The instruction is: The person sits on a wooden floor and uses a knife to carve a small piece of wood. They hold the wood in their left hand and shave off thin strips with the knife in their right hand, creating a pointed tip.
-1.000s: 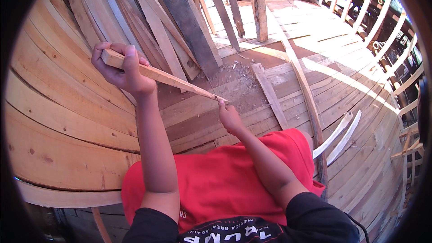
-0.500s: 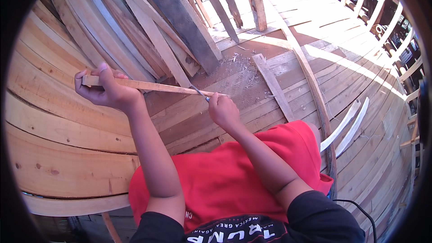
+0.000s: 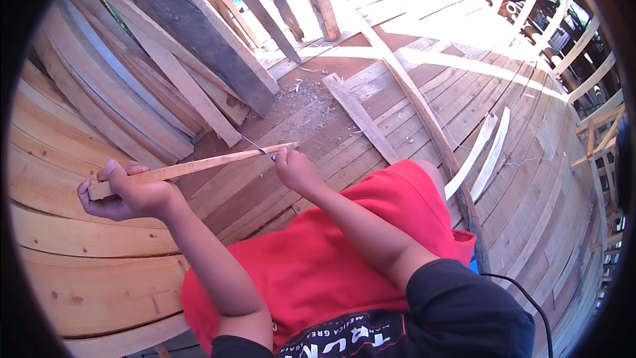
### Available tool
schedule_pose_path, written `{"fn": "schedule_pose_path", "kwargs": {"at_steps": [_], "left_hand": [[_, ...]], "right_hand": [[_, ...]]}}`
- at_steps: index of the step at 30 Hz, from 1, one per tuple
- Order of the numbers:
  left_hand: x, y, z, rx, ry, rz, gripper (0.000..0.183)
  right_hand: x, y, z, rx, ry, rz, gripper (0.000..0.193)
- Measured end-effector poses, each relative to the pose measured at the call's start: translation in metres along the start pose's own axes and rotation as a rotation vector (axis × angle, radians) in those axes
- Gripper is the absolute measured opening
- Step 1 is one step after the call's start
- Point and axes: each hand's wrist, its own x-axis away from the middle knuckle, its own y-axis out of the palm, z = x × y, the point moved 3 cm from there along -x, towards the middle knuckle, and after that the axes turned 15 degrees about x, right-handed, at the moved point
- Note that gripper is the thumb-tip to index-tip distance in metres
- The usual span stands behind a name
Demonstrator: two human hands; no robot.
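A long, pale wooden strip slants across in front of me, its far right end higher in the picture. Around its thick near end my left hand is closed, thumb along the top. My right hand is closed on a knife by the strip's thinner end. The thin dark knife blade sticks out up and left from the fist and crosses the strip close to that end. My fingers hide the knife's handle.
Curled wood shavings lie scattered on the plank floor. Upright boards lean at the left beside a curved plank wall. A long beam, a loose board and two pale curved pieces lie to the right.
The strip has tipped: its thin end now points upward to the right rather than slightly down. Both hands sit farther left in the picture, and the whole view has shifted too.
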Motion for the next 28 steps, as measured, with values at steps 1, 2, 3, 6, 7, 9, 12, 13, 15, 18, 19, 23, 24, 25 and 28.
{"fn": "schedule_pose_path", "kwargs": {"at_steps": [1,2,3,6,7,9,12,13,15,18,19,23,24,25,28], "left_hand": [[-0.005,-0.006,0.001,-0.047,0.014,0.018,0.039],[-0.009,-0.012,0.003,-0.093,0.029,0.036,0.038],[-0.011,-0.014,0.005,-0.092,0.032,0.040,0.038],[-0.002,-0.009,0.014,-0.085,0.013,0.048,0.038],[0.004,-0.004,0.017,-0.080,0.001,0.051,0.038],[0.010,0.001,0.022,-0.078,-0.005,0.053,0.038],[0.008,-0.007,0.019,-0.086,0.034,0.062,0.041],[0.000,-0.021,0.018,-0.107,0.050,0.069,0.044],[-0.003,-0.029,0.018,-0.110,0.061,0.088,0.046],[0.009,-0.021,0.025,-0.097,0.056,0.079,0.045],[0.014,-0.015,0.027,-0.080,0.063,0.055,0.045],[0.024,0.000,0.035,-0.015,0.089,-0.042,0.044],[0.021,-0.001,0.036,-0.002,0.112,-0.060,0.044],[0.020,-0.004,0.037,0.009,0.130,-0.076,0.044],[0.018,-0.012,0.033,-0.009,0.118,-0.069,0.045]], "right_hand": [[0.009,-0.006,-0.013,0.027,0.012,-0.037,0.058],[0.018,-0.012,-0.026,0.055,0.025,-0.074,0.059],[0.030,-0.027,-0.046,0.052,-0.025,-0.090,0.059],[0.049,-0.047,-0.065,0.026,-0.063,-0.103,0.060],[0.037,-0.032,-0.047,0.007,-0.018,-0.085,0.060],[0.021,-0.010,-0.015,-0.009,0.030,-0.038,0.059],[0.013,-0.008,-0.007,0.018,0.001,-0.022,0.059],[0.029,-0.019,-0.027,0.042,-0.020,-0.080,0.059],[0.051,-0.048,-0.061,0.068,-0.062,-0.146,0.059],[0.056,-0.051,-0.070,0.066,-0.025,-0.150,0.059],[0.037,-0.032,-0.043,0.068,0.048,-0.099,0.059],[-0.012,0.004,0.054,0.125,0.117,-0.060,0.059],[-0.013,0.000,0.045,0.142,0.118,-0.098,0.058],[-0.010,-0.008,0.036,0.163,0.123,-0.139,0.058],[0.041,-0.053,-0.058,0.068,0.018,-0.248,0.058]]}}
